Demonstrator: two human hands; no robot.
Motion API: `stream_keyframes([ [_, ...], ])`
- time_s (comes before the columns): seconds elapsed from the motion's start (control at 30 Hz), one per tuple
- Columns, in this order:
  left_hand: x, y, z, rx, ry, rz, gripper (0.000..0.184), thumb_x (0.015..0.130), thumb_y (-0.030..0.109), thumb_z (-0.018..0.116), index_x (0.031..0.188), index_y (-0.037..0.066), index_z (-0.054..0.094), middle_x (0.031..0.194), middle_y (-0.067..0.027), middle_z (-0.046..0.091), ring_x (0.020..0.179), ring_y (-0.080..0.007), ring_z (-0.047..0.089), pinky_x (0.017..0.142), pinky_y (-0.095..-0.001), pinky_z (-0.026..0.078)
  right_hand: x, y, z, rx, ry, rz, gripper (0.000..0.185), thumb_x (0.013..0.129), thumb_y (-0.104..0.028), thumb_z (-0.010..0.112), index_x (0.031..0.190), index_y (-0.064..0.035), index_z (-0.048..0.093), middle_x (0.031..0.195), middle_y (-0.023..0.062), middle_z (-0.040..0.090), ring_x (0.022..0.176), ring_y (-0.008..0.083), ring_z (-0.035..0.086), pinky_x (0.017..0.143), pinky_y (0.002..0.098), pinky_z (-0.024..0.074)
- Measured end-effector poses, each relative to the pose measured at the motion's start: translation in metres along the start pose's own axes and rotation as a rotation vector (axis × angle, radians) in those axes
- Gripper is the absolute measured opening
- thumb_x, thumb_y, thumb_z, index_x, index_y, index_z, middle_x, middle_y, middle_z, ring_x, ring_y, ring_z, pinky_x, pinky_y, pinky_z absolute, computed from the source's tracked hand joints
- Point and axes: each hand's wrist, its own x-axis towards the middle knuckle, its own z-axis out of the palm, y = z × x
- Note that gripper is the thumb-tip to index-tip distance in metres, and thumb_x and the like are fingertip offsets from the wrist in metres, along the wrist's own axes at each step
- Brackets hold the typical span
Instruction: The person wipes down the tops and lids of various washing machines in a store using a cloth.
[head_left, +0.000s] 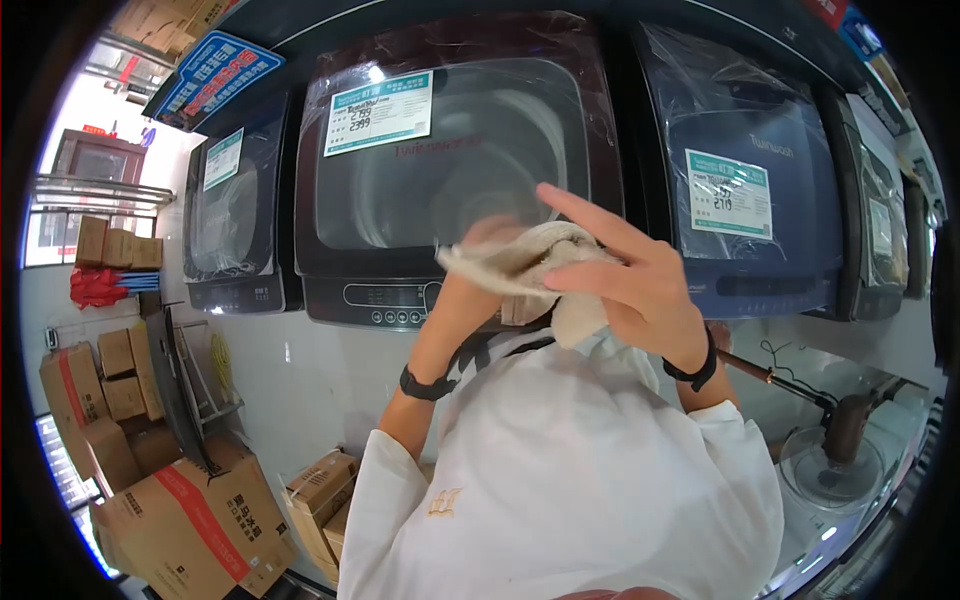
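A crumpled beige cloth [530, 262] is between my hands, in front of my chest and near the front edge of a dark red top-load washing machine [455, 150]. My left hand [485, 255] is partly behind the cloth and blurred, with its fingers wrapped on the cloth. On the other side, my right hand [630, 280] has its index finger stretched out and the thumb and other fingers around the cloth's edge. Part of the cloth hangs below the right hand. A price card [378, 112] lies on the machine's clear lid.
A blue washing machine [750, 170] stands on the right, a grey one [235, 200] on the left. Cardboard boxes [195, 530] are stacked at the lower left. A fan [835, 460] stands at the lower right.
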Motion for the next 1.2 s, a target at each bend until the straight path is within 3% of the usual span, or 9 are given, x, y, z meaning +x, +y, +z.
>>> stream_keyframes([
  [0.2,-0.003,0.088,-0.048,0.656,0.317,0.194,0.044,0.078,0.000,0.072,0.122,0.003,0.075,0.111,-0.0159,0.065,0.095,-0.0313,0.065,0.081,-0.0389,0.053,0.010,-0.048,-0.058,-0.177,0.100,-0.021,0.037,0.077,0.013,0.064,0.109,-0.0010,0.079,0.139,0.0358,0.062,0.109,0.0418,0.075,0.090,0.0370,0.0614],
  [0.37,0.001,0.158,-0.090,0.569,0.442,0.067,0.043,0.076,-0.001,0.073,0.118,0.002,0.075,0.093,-0.0133,0.065,0.076,-0.0271,0.064,0.069,-0.0343,0.051,0.029,-0.065,-0.082,-0.279,0.185,-0.157,0.020,0.091,0.001,0.059,0.101,0.0039,0.075,0.118,0.0474,0.065,0.094,0.0413,0.077,0.076,0.0363,0.0616],
  [0.43,0.023,0.154,-0.096,0.517,0.556,0.191,0.041,0.078,-0.001,0.074,0.118,0.004,0.074,0.096,-0.0158,0.072,0.082,-0.0308,0.071,0.072,-0.0349,0.055,0.051,-0.047,-0.089,-0.369,0.209,-0.188,0.026,0.090,0.004,0.055,0.105,0.0025,0.076,0.115,0.0385,0.070,0.095,0.0379,0.077,0.078,0.0359,0.0610],
  [0.57,0.095,0.109,-0.101,0.729,0.523,0.009,0.037,0.090,0.001,0.064,0.126,0.010,0.066,0.102,-0.0175,0.074,0.096,-0.0431,0.071,0.081,-0.0480,0.057,0.108,0.038,-0.087,-0.529,0.271,-0.185,0.041,0.087,0.008,0.050,0.110,-0.0074,0.080,0.108,0.0165,0.077,0.097,0.0348,0.076,0.085,0.0366,0.0596],
  [0.63,0.123,0.053,-0.087,0.815,0.407,-0.197,0.056,0.094,0.008,0.063,0.149,0.012,0.051,0.120,-0.0190,0.067,0.105,-0.0437,0.070,0.083,-0.0509,0.057,0.114,0.127,-0.085,-0.549,0.196,-0.114,0.044,0.090,0.003,0.054,0.121,-0.0157,0.078,0.120,0.0154,0.074,0.096,0.0399,0.074,0.084,0.0408,0.0605],
  [0.73,0.104,0.017,-0.041,1.091,0.407,-0.032,0.069,0.097,0.025,0.069,0.159,0.009,0.043,0.147,-0.0288,0.054,0.132,-0.0442,0.057,0.103,-0.0567,0.050,0.081,0.167,-0.053,-0.945,-0.010,0.316,0.055,0.094,-0.010,0.061,0.148,-0.0239,0.060,0.149,0.0170,0.056,0.109,0.0419,0.070,0.090,0.0477,0.0590],
  [0.8,0.080,-0.012,-0.018,0.821,0.238,-0.086,0.070,0.094,0.027,0.073,0.156,0.008,0.046,0.147,-0.0260,0.054,0.137,-0.0436,0.053,0.109,-0.0587,0.045,0.054,0.190,-0.043,-0.714,-0.120,0.226,0.054,0.095,-0.014,0.066,0.148,-0.0218,0.059,0.148,0.0185,0.056,0.123,0.0430,0.063,0.100,0.0487,0.0548],
  [1.0,0.057,-0.057,0.001,0.778,0.201,-0.138,0.058,0.090,0.016,0.075,0.144,0.006,0.057,0.143,-0.0187,0.058,0.129,-0.0415,0.057,0.103,-0.0568,0.047,0.043,0.197,-0.016,-0.814,-0.224,0.296,0.047,0.092,-0.016,0.071,0.138,-0.0126,0.063,0.119,0.0146,0.066,0.106,0.0349,0.066,0.089,0.0457,0.0545],
  [1.2,0.076,-0.068,-0.027,0.566,0.233,-0.066,0.025,0.089,0.001,0.070,0.114,0.001,0.067,0.127,-0.0158,0.067,0.117,-0.0391,0.064,0.098,-0.0494,0.051,0.055,0.224,-0.025,-0.683,-0.109,0.056,0.021,0.089,-0.019,0.076,0.107,-0.0098,0.074,0.097,0.0099,0.067,0.097,0.0338,0.066,0.079,0.0456,0.0514],
])
